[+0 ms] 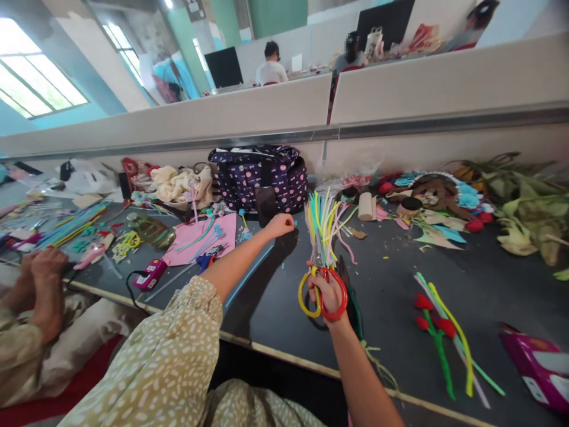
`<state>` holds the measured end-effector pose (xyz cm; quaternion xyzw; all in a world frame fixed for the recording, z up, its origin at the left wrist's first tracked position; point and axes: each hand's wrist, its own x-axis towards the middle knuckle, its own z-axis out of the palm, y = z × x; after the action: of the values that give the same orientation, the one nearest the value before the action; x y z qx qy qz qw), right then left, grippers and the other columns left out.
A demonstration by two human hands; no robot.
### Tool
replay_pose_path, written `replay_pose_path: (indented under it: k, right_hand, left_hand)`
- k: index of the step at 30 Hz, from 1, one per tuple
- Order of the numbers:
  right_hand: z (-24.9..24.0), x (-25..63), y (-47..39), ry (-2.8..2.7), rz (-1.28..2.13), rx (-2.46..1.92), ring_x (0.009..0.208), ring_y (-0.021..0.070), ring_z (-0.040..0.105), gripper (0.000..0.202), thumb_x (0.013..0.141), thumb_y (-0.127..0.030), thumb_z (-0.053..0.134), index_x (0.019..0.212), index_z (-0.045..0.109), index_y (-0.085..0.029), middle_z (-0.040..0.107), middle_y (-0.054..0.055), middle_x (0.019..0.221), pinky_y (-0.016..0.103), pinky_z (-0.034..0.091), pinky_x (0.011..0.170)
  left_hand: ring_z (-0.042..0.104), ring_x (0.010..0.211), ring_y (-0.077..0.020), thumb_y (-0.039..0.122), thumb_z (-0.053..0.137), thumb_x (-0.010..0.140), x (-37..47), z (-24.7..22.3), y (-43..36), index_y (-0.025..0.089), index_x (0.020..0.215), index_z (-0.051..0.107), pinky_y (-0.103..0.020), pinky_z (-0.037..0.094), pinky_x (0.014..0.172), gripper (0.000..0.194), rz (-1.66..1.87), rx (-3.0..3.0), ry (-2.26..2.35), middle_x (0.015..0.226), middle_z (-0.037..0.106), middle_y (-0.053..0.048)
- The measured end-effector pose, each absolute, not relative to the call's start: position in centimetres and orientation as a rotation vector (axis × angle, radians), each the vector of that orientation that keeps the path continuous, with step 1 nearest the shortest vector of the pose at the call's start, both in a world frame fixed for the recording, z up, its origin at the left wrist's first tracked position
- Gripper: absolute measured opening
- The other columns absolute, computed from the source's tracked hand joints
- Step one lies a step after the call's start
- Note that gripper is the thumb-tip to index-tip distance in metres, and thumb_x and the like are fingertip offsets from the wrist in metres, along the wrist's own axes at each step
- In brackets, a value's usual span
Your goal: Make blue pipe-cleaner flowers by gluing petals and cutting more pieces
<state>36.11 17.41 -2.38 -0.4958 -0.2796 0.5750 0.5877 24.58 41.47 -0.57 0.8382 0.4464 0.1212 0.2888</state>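
Note:
My right hand point(328, 292) is wrapped round the handles of a pair of scissors point(342, 301), one loop red and one yellow. Their blades point away, over a bundle of pastel pipe cleaners point(324, 222) in yellow, green, white and pink. Stretched out to the far side of the desk, my left hand point(281, 226) has its fingers closed. A tiny blue bit shows at its fingertips, but whether they hold it is unclear. Behind that hand a dark phone point(266, 204) leans against a patterned bag point(258, 175). A blue pipe cleaner point(249, 276) lies below my left forearm.
Red pipe-cleaner flowers point(438, 323) and loose stems lie at right, near a magenta device point(536, 365). Dried leaves point(528, 207) and craft scraps line the back. Left are a pink sheet point(224, 234), a glass bottle point(151, 231) and a neighbour's clasped hands point(44, 270).

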Motion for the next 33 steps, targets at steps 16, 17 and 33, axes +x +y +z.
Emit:
replay_pose_path:
  k: [16,17,33]
  right_hand:
    - [-2.3,35.5,17.4,-0.824,1.35,-1.282,0.042,0.0119,0.042,0.053,0.071,-0.044,0.053,0.12,0.05,-0.022,0.05,-0.004,0.066,0.028,0.032,0.042]
    - [-2.3,35.5,17.4,-0.823,1.357,-1.28,0.042,0.0118,0.041,0.053,0.071,-0.044,0.053,0.12,0.05,-0.022,0.049,-0.004,0.066,0.028,0.032,0.042]
    - [-2.8,35.9,17.6,-0.787,1.35,-1.189,0.039,0.0104,0.043,0.054,0.074,-0.04,0.057,0.125,0.053,-0.022,0.052,-0.005,0.063,0.026,0.03,0.039]
  left_hand:
    - [0.061,0.089,-0.0202,0.015,0.068,0.071,25.1,-1.5,42.5,0.018,0.099,0.067,-0.03,0.046,0.085,0.028,0.296,2.338,1.163,0.083,0.064,-0.003]
    - [0.061,0.094,-0.021,0.015,0.069,0.07,25.5,-1.6,42.7,0.019,0.1,0.067,-0.03,0.045,0.088,0.03,0.282,2.365,1.162,0.088,0.063,-0.003]
    - [0.063,0.089,-0.0229,0.019,0.063,0.079,27.0,-3.0,44.0,0.016,0.077,0.068,-0.03,0.045,0.078,0.006,0.126,2.423,1.308,0.088,0.068,-0.009]
